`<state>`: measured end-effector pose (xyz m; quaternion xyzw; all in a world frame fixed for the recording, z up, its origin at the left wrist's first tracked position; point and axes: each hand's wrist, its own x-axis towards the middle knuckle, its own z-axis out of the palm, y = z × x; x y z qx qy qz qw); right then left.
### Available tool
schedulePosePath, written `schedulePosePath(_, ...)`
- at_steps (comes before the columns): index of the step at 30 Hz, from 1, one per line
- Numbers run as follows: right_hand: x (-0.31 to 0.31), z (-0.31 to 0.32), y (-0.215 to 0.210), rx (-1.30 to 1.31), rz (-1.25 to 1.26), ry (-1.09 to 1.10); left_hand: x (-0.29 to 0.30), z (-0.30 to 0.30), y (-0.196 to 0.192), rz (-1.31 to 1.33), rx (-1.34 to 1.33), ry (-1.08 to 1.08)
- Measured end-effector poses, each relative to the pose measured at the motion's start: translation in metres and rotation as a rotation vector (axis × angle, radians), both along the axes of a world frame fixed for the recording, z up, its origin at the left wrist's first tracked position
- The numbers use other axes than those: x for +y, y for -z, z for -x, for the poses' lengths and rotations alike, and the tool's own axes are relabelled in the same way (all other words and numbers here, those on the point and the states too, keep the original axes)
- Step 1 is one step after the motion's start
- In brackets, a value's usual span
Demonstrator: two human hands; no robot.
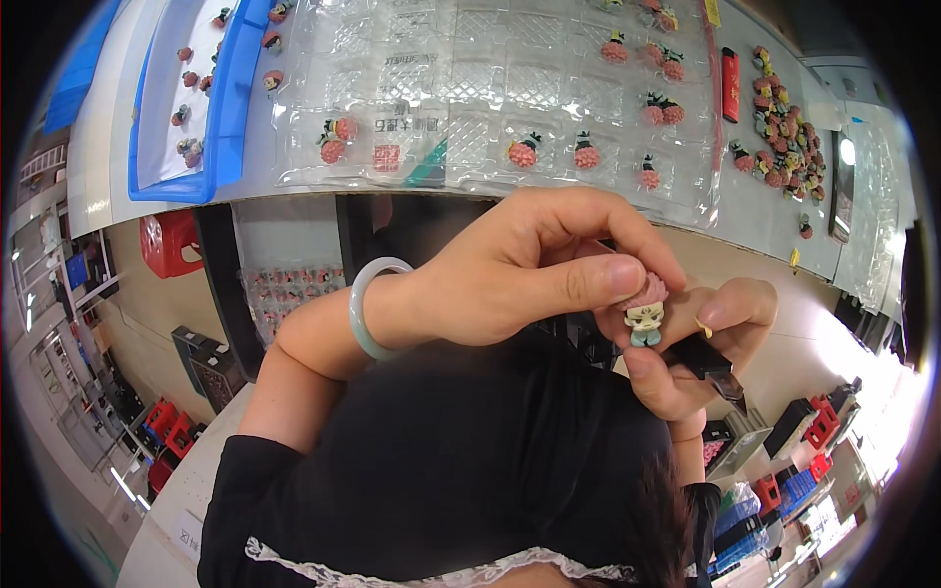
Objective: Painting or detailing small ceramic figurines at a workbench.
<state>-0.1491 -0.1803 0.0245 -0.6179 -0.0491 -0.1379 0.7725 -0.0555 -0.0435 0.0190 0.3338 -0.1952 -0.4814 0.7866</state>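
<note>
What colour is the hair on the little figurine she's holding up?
Pink, a bumpy flower-like top on the figurine, above a pale face and teal base. The head view shows it.

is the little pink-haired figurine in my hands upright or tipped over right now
Upright. The figurine shows pink hair on top and its pale blue base below, pinched between the left hand and right hand, face toward the camera.

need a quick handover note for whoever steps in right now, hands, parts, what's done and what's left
Left hand: pinching the top of a small pink-haired figurine.
Right hand: supporting the figurine from below, with a dark tool in the same grip.
On the table: clear blister trays with a few figurines seated and many pockets empty; a loose pile of figurines at right; more in the blue tray at left.
Left: the held figurine is not yet in a tray.
</note>
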Motion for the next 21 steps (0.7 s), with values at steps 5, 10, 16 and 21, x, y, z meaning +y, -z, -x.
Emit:
schedulePosePath(5,0.0028,0.001,0.0023,-0.01,-0.024,-0.009,0.0005,0.0001,-0.0001,-0.011,0.007,0.021)
schedulePosePath(10,0.0056,0.0018,-0.0022,0.014,-0.039,0.02,0.0016,-0.0007,-0.0005,-0.016,0.007,0.039)
schedulePosePath(16,0.0058,0.0009,-0.0009,-0.007,-0.029,0.011,0.0024,-0.0017,0.0002,-0.023,0.012,0.069)
schedulePosePath(21,0.007,-0.0011,-0.0016,-0.014,-0.04,-0.009,0.004,-0.0021,0.0015,-0.018,0.019,0.074)
